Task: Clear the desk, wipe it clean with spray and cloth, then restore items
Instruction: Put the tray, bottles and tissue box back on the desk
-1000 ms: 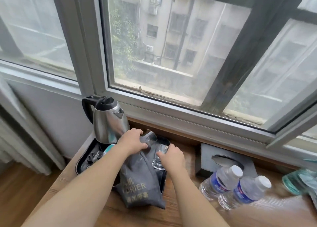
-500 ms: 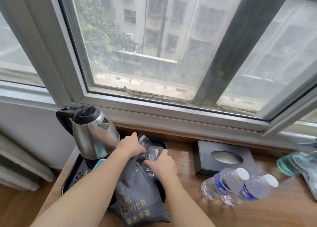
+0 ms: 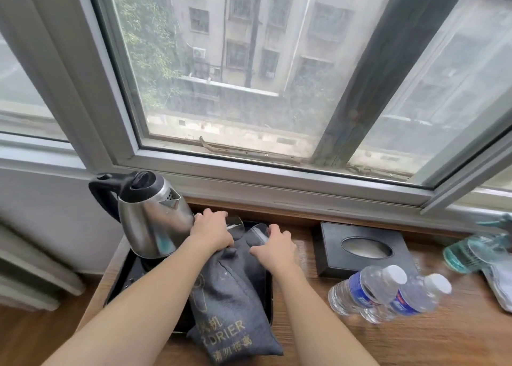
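The left hand (image 3: pixel 212 231) curls its fingers round a clear glass (image 3: pixel 235 225) at the far end of the black tray (image 3: pixel 119 285). The right hand (image 3: pixel 274 248) grips a second glass (image 3: pixel 259 231) just beside the first, fingers wrapped over its rim. Both glasses stand at the back of the tray, close to the window frame (image 3: pixel 277 171), and are partly hidden by the hands.

A grey bag (image 3: pixel 232 310) printed with "DRIER" lies lengthwise in the tray, between the two forearms. Its near end overhangs the tray's front edge onto the table (image 3: pixel 415 343). Its far end reaches the glasses.

A steel kettle (image 3: pixel 152 221) with a black handle and lid stands on the left part of the tray, touching or just beside the left hand.

To the right of the tray, a dark tissue box (image 3: pixel 360 248) sits on the wooden table near the window sill. Two water bottles (image 3: pixel 388 293) with white caps and blue labels lie side by side in front of the box, touching each other. At the far right edge, a blue-green spray bottle (image 3: pixel 471 252) lies on the table with a pale cloth (image 3: pixel 498 285) just beside it; both are blurred.
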